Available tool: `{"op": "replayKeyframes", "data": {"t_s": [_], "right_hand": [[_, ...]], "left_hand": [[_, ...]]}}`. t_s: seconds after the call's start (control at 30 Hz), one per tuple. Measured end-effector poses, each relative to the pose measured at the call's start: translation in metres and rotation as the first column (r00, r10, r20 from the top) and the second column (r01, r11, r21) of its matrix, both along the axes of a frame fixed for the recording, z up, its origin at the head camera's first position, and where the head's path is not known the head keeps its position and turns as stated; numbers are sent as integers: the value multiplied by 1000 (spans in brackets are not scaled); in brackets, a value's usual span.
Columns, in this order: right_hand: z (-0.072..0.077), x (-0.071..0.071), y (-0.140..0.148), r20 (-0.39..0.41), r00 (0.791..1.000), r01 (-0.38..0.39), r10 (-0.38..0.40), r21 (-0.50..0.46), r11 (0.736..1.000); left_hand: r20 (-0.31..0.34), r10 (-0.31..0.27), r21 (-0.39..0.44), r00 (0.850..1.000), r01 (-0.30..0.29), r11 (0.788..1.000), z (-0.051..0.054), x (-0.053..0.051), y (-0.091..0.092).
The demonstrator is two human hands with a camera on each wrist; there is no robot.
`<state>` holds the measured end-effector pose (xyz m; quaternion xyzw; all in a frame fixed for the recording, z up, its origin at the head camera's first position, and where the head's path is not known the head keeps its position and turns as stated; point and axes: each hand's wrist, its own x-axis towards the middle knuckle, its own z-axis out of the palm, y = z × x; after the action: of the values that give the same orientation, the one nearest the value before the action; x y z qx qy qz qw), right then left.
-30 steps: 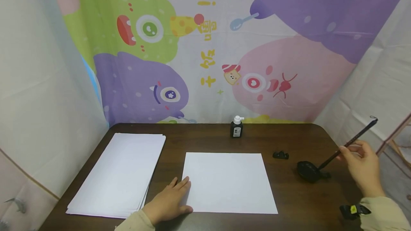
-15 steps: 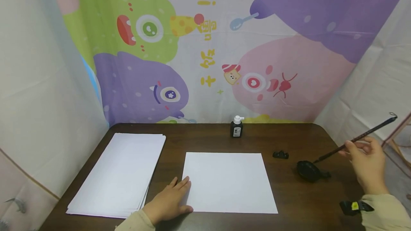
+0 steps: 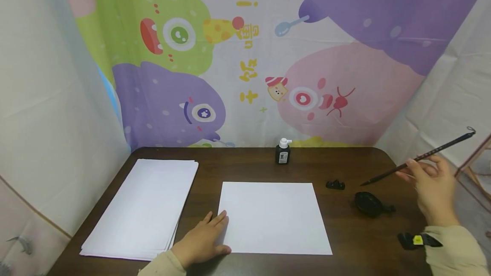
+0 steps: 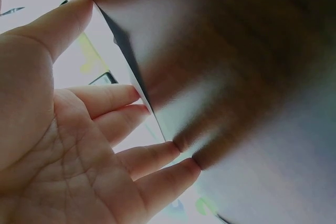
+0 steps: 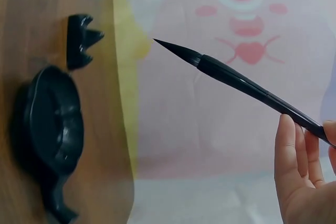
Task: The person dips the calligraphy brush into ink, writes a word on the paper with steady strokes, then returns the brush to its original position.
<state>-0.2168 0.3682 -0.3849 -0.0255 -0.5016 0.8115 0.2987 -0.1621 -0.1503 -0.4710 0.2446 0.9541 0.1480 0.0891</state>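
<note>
My right hand [image 3: 435, 186] pinches a dark writing brush [image 3: 422, 156] by its handle, tip pointing left and down. In the right wrist view the black bristles [image 5: 178, 53] come to a point, clear of the ink dish [image 5: 55, 124]. That black ink dish [image 3: 369, 204] with a short handle sits on the table below the brush tip. My left hand [image 3: 203, 240] rests at the left edge of a white sheet of paper [image 3: 274, 216]; in the left wrist view its fingertips [image 4: 191, 166] touch the sheet, fingers nearly straight.
Left of the sheet lies a stack of white paper [image 3: 145, 208]. A black ink bottle [image 3: 282, 154] with a white pump stands at the back. Between sheet and dish is a small black brush rest [image 3: 335, 185]. A printed cloth [image 3: 245, 76] hangs behind the dark wooden table [image 3: 230, 165].
The brush tip has lifted off the ink dish and now hangs above and left of it, the brush tilted flatter. My left hand has stayed on the paper's edge.
</note>
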Motion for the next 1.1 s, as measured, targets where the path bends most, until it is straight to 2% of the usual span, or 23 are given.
{"op": "replayKeyframes", "data": {"t_s": [0.23, 0.63, 0.9, 1.1], "right_hand": [[9, -5, -20, -72, 993, -91, 93, 31, 995], [19, -20, -62, -86, 983, -149, 165, 165, 975], [22, -30, -98, -71, 977, -177, 202, 268, 947], [19, -37, -127, -41, 962, -240, 271, 353, 904]], "left_hand": [[-7, -4, 0, 1000, 4, 1000, -1, 0, 0], [-10, 3, 7, 1000, -3, 1000, 0, 1, 1], [-11, 7, 8, 1000, -7, 1000, 1, 1, 0], [-11, 10, -2, 1000, -10, 1000, 0, 1, 0]]}}
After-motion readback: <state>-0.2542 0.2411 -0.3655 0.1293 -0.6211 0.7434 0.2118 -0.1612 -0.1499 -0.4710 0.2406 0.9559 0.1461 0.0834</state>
